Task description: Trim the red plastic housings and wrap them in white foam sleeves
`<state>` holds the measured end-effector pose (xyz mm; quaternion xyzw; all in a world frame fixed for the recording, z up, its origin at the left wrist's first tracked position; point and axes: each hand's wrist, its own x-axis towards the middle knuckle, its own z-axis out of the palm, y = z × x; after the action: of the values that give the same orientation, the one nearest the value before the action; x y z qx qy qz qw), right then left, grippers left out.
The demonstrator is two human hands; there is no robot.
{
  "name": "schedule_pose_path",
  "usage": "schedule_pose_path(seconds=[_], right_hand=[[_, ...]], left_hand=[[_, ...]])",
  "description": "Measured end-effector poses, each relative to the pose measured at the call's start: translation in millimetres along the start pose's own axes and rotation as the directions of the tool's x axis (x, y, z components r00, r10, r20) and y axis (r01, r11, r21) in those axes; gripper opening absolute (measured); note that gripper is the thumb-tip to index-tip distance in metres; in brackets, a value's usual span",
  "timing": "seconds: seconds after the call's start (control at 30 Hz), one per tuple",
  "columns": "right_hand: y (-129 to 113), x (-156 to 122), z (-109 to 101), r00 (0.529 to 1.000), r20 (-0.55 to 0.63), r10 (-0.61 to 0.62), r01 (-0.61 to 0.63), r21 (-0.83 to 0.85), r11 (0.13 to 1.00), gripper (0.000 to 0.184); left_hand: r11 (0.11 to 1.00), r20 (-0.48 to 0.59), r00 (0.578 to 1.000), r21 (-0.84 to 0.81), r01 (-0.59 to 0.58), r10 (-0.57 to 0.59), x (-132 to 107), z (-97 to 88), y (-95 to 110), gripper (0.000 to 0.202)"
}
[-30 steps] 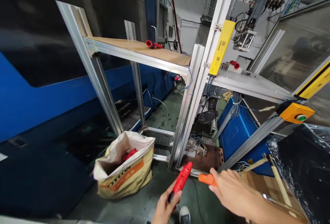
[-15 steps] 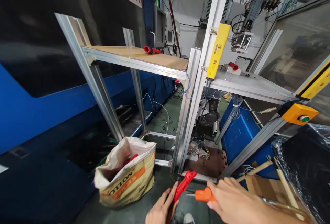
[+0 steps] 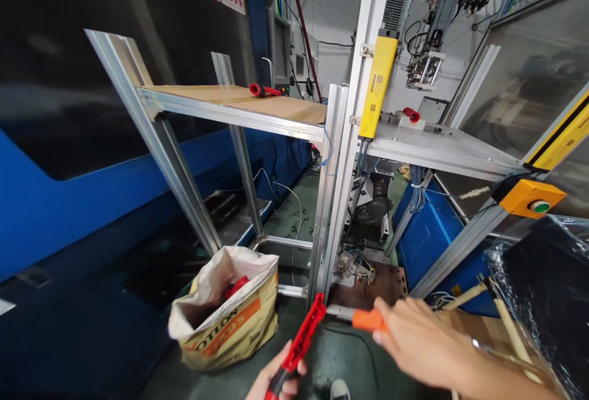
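Observation:
My left hand is closed around the dark lower end of a long red plastic part, which tilts up and to the right and shows a ribbed, hollow side. My right hand grips an orange-handled tool, held to the right of the red part and apart from it. No blade or shaft shows on the tool at this moment. Left of my hands, an open paper sack stands on the floor with red pieces inside.
A cardboard-topped shelf carries a red and black part. Another red piece lies on the metal table. Aluminium posts stand ahead. An orange button box and a plastic-wrapped black object are at right.
My left hand has moved down and left and turned the red part, so its ribbed side shows. The orange tool has risen slightly, and its thin metal shaft no longer shows.

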<state>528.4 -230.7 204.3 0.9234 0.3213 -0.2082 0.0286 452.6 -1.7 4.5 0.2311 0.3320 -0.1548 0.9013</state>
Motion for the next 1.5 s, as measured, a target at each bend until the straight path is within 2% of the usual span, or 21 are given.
schedule_pose_path(seconds=[0.13,0.27,0.33,0.43,0.57,0.7,0.87,0.97,1.03,1.07,1.1,1.13,1.17,1.23,1.3,1.33,1.37,1.4,1.43,1.47,1.5], right_hand=[[-7.5,-5.7,-3.2,0.994,-0.004,-0.113,0.113,-0.061,0.992,0.035],[-10.9,-1.9,-3.8,0.976,0.004,-0.217,0.215,-0.14,0.967,0.027],[-10.8,1.2,-4.7,0.982,0.009,-0.189,0.187,-0.173,0.967,0.027],[-8.3,4.2,-6.6,0.974,0.046,-0.222,0.227,-0.133,0.965,0.025],[-5.7,6.0,-8.5,0.985,0.08,-0.154,0.162,-0.098,0.982,0.029],[-8.2,10.0,-4.9,0.978,0.129,-0.162,0.175,-0.098,0.98,0.029],[1.2,38.0,9.7,0.983,0.055,-0.175,0.178,-0.051,0.983,0.025],[23.2,63.1,14.3,0.993,-0.082,-0.086,0.085,-0.005,0.996,0.028],[41.9,75.6,13.3,0.983,-0.164,-0.081,0.087,0.031,0.996,0.031],[51.3,80.1,11.6,0.964,-0.258,-0.071,0.103,0.111,0.989,0.033],[60.1,83.8,9.1,0.921,-0.387,-0.031,0.13,0.231,0.964,0.035],[68.0,87.1,5.6,0.84,-0.54,0.056,0.179,0.372,0.911,0.038],[74.8,90.5,1.0,0.709,-0.679,0.189,0.252,0.494,0.832,0.042],[84.4,99.0,-12.6,0.375,-0.803,0.463,0.403,0.592,0.698,0.049],[89.4,111.2,-33.1,0.088,-0.811,0.578,0.442,0.552,0.707,0.051],[90.7,118.8,-45.6,-0.014,-0.805,0.593,0.436,0.529,0.728,0.052],[91.5,127.4,-59.2,-0.082,-0.801,0.593,0.427,0.51,0.747,0.054],[92.0,136.8,-73.2,-0.126,-0.799,0.588,0.423,0.493,0.76,0.057],[92.2,146.8,-86.9,-0.147,-0.804,0.576,0.422,0.476,0.772,0.059],[92.2,157.0,-99.5,-0.137,-0.824,0.55,0.425,0.452,0.784,0.062],[91.7,167.5,-110.2,-0.103,-0.854,0.51,0.432,0.423,0.797,0.065]], left_hand=[[0.953,0.016,0.987,-0.257,0.161,-0.162,9.4,7.8,2.0,0.023],[0.878,0.006,0.971,-0.424,0.22,-0.241,32.2,17.7,-10.1,0.013],[0.845,0.011,0.962,-0.475,0.246,-0.274,38.1,21.6,-14.5,0.014],[0.805,0.029,0.951,-0.525,0.276,-0.307,36.8,25.3,-15.1,0.016],[0.757,0.052,0.955,-0.597,0.265,-0.293,28.2,26.7,-12.6,0.017],[0.716,0.052,0.959,-0.654,0.245,-0.28,23.6,25.2,-14.6,0.016],[0.699,0.063,0.961,-0.673,0.241,-0.271,17.8,26.5,-17.3,0.018],[0.712,0.059,0.969,-0.669,0.216,-0.239,9.6,30.6,-14.2,0.023],[0.722,0.041,0.978,-0.669,0.178,-0.204,1.4,33.5,-9.6,0.025],[0.725,0.028,0.982,-0.671,0.156,-0.185,-3.5,34.8,-6.6,0.026],[0.725,0.013,0.987,-0.677,0.128,-0.162,-9.1,35.8,-3.4,0.026],[0.723,-0.004,0.991,-0.684,0.098,-0.137,-15.3,36.7,0.0,0.026],[0.719,-0.022,0.993,-0.692,0.066,-0.113,-21.8,37.3,3.3,0.025],[0.711,-0.062,0.996,-0.703,0.005,-0.068,-35.3,38.4,8.8,0.026],[0.708,-0.102,0.994,-0.705,-0.051,-0.03,-47.3,39.5,11.4,0.027],[0.707,-0.12,0.993,-0.703,-0.076,-0.013,-52.2,40.1,11.1,0.028],[0.706,-0.136,0.991,-0.701,-0.099,0.004,-56.2,40.8,9.7,0.028],[0.704,-0.151,0.988,-0.7,-0.119,0.017,-59.3,41.4,7.2,0.028],[0.701,-0.166,0.986,-0.7,-0.138,0.029,-61.8,41.9,3.8,0.028],[0.695,-0.181,0.983,-0.702,-0.159,0.042,-64.0,42.4,-0.5,0.027],[0.686,-0.196,0.979,-0.705,-0.18,0.055,-66.3,42.8,-5.2,0.026]])
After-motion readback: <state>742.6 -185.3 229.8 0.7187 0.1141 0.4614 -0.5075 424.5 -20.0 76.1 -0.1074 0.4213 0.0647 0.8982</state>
